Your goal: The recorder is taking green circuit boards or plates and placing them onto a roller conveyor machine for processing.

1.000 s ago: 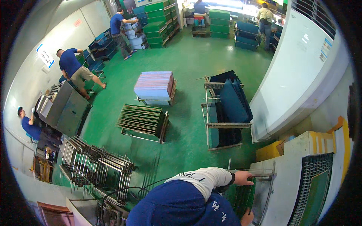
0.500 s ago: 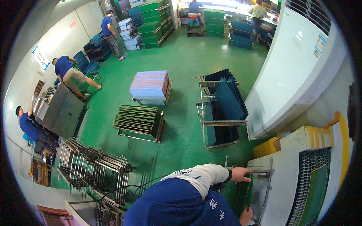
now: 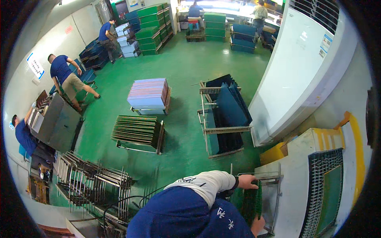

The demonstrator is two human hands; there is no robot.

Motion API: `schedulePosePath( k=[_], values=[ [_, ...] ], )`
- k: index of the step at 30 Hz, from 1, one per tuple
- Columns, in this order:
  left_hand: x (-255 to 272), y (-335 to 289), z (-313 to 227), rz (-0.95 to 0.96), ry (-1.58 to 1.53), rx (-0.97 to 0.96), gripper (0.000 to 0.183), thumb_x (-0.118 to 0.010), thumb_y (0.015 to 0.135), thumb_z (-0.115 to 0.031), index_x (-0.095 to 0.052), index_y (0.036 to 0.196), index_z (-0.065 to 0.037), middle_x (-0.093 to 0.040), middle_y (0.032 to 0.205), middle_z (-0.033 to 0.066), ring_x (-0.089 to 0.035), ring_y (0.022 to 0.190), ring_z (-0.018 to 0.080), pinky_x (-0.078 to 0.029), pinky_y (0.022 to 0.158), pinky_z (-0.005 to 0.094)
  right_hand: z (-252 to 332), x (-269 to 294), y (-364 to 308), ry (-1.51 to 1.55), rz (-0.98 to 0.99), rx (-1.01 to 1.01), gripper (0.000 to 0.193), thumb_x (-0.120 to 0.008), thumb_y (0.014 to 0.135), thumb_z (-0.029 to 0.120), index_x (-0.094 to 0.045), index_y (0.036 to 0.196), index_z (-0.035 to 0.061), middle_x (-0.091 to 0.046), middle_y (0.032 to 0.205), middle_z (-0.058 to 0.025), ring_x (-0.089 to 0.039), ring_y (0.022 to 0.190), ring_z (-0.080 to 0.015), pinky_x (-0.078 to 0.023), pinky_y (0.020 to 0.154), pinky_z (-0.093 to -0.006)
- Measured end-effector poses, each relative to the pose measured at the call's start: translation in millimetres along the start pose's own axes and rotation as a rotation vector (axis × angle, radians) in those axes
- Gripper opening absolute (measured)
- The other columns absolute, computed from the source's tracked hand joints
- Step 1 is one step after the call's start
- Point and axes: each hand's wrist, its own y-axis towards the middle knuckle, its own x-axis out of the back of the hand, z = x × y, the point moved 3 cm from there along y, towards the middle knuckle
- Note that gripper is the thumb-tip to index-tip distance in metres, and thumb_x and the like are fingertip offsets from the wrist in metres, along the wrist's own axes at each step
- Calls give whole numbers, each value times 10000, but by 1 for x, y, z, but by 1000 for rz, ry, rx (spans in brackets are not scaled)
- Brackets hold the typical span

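At the lower right, several thin green panels [image 3: 251,202] stand close together on edge in a metal rack [image 3: 276,198]. My left hand [image 3: 247,181], at the end of a white sleeve, grips the far end of the panels with its fingers bent over the edge. My right hand [image 3: 258,227] has hold of their near end, and my body partly hides it. How many panels lie between the hands cannot be made out.
Racks of light-blue panels [image 3: 147,94], dark-edged panels [image 3: 137,130] and dark-blue panels [image 3: 228,105] stand ahead. Bare metal racks [image 3: 93,184] are at left. A white cabinet [image 3: 295,71] and a slotted black rack [image 3: 317,190] are at right. Several people work farther off.
The view has shifted slightly, so the room sits farther left. A co-worker at the left wall has straightened a little. Both my hands stay at the panels.
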Motion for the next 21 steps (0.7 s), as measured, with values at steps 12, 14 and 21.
schedulePosePath(
  k=[12,14,21],
  values=[
    [4,2,-5,11,27,-11,603,-668,885,-514,-609,1243,-31,-678,1152,204,-640,1073,377,-503,909,437,-6,-6,5,61,30,18,431,-700,851,461,-735,918,37,-692,841,-223,-667,799,-422,-506,704,-517],
    [9,1,-14,122,63,43,638,-661,912,-500,-551,1330,-30,-642,1247,212,-606,1158,383,-486,964,439,-12,-9,2,65,26,-7,430,-702,851,457,-731,913,33,-690,831,-227,-667,792,-425,-504,699,-525],
    [6,-3,-7,97,79,68,675,-649,907,-539,-559,1337,-26,-615,1295,228,-580,1204,385,-462,1014,428,-7,-10,1,121,32,23,476,-664,876,501,-728,907,30,-681,813,-223,-655,802,-432,-483,692,-521]
  ],
)
